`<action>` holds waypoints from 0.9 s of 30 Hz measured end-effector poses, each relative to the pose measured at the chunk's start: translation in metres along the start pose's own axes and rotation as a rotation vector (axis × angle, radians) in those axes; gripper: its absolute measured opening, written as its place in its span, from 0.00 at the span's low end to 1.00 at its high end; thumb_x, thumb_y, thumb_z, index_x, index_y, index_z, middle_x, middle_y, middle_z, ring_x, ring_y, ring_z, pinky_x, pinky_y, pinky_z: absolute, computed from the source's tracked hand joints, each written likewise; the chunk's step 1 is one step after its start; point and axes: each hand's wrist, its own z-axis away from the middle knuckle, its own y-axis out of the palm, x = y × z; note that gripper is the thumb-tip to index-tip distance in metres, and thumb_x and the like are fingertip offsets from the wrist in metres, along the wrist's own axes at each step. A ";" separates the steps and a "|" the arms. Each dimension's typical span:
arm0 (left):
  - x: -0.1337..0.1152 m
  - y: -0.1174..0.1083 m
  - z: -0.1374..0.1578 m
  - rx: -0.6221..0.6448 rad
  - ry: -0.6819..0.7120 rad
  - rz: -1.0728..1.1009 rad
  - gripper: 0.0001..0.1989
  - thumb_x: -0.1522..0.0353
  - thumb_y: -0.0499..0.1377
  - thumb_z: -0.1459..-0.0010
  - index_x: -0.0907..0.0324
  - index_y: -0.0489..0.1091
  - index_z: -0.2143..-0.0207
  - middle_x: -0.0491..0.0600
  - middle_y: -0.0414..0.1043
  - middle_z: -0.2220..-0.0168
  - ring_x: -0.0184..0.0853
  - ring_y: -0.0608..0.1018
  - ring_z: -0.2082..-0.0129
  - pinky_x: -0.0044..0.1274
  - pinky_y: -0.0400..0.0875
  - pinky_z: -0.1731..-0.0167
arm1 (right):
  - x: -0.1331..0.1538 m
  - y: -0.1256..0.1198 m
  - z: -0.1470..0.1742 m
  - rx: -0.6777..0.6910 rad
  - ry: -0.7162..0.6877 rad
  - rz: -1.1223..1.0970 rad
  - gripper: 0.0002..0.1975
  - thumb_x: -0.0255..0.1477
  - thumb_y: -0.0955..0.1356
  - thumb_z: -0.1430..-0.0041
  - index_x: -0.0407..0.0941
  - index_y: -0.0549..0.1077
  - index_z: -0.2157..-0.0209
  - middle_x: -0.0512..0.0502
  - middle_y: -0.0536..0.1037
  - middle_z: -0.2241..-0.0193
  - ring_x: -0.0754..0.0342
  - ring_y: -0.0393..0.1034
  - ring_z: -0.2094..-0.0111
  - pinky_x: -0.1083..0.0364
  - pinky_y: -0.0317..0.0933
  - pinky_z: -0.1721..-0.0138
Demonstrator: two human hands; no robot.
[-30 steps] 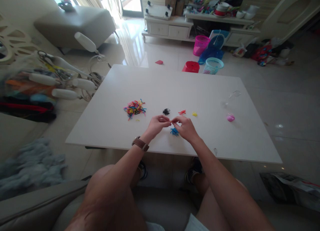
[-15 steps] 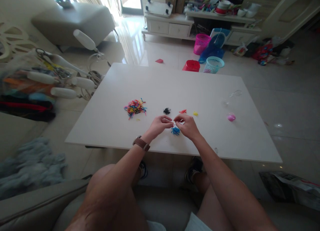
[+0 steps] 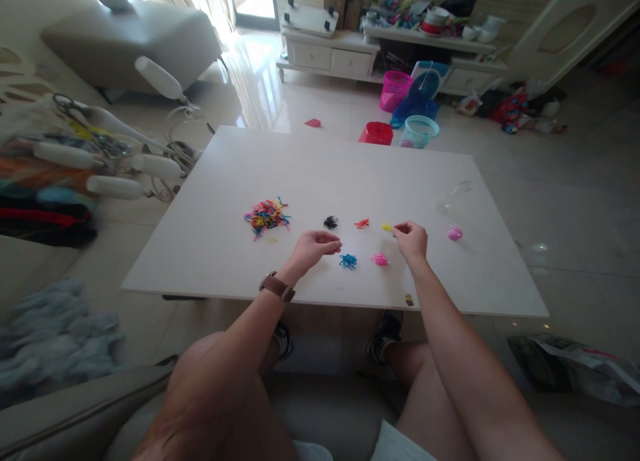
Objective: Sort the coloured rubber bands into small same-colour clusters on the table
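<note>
My left hand (image 3: pixel 317 246) is closed in a pinch above the table, between the black pile and the blue pile (image 3: pixel 348 261). A tiny bit shows at its fingertips, too small to name. My right hand (image 3: pixel 413 239) is also pinched, its fingertips beside the small yellow pile (image 3: pixel 387 227); what they hold, if anything, is hidden. These piles look like thin rubber bands. A black pile (image 3: pixel 331 222), a red pile (image 3: pixel 362 223) and a pink pile (image 3: pixel 380 259) lie around my hands. Farther left is a larger mixed-colour heap (image 3: pixel 267 216).
The white table (image 3: pixel 310 168) carries a pink round object (image 3: pixel 455 232) and a clear plastic piece (image 3: pixel 463 187) on the right. A small cartoon figure (image 3: pixel 409 300) lies at the near edge. Past the far edge stand a red bin (image 3: pixel 377 133) and a light-blue basket (image 3: pixel 420 129).
My hands have come apart: the right one moved right to the yellow pile, while the left stays near the blue pile. The pink pile and the cartoon figure are now uncovered.
</note>
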 end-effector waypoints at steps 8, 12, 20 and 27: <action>-0.005 0.001 0.002 0.000 0.009 0.007 0.21 0.59 0.75 0.57 0.64 0.77 0.67 0.57 0.82 0.66 0.36 0.83 0.66 0.30 0.78 0.58 | -0.030 0.024 -0.010 -0.070 0.235 -0.195 0.08 0.31 0.73 0.55 0.42 0.78 0.70 0.45 0.81 0.74 0.51 0.76 0.71 0.54 0.70 0.66; -0.004 0.000 0.002 0.007 0.012 0.003 0.21 0.58 0.75 0.57 0.63 0.77 0.67 0.57 0.82 0.66 0.37 0.83 0.66 0.30 0.78 0.58 | -0.027 0.030 -0.009 -0.125 0.240 -0.204 0.08 0.30 0.71 0.54 0.43 0.77 0.69 0.45 0.81 0.71 0.51 0.76 0.68 0.54 0.71 0.63; -0.005 0.001 0.002 0.015 0.005 -0.013 0.20 0.57 0.75 0.55 0.62 0.77 0.67 0.57 0.82 0.66 0.37 0.83 0.65 0.31 0.78 0.58 | 0.021 0.018 0.004 0.054 0.005 -0.238 0.09 0.34 0.69 0.47 0.44 0.76 0.65 0.45 0.80 0.67 0.52 0.76 0.68 0.53 0.71 0.63; -0.005 0.002 0.002 0.018 0.003 -0.023 0.21 0.56 0.75 0.55 0.63 0.77 0.67 0.57 0.82 0.66 0.37 0.83 0.66 0.30 0.77 0.60 | 0.002 -0.024 -0.003 0.150 -0.078 0.377 0.06 0.25 0.69 0.49 0.45 0.79 0.68 0.44 0.82 0.67 0.50 0.74 0.66 0.51 0.66 0.58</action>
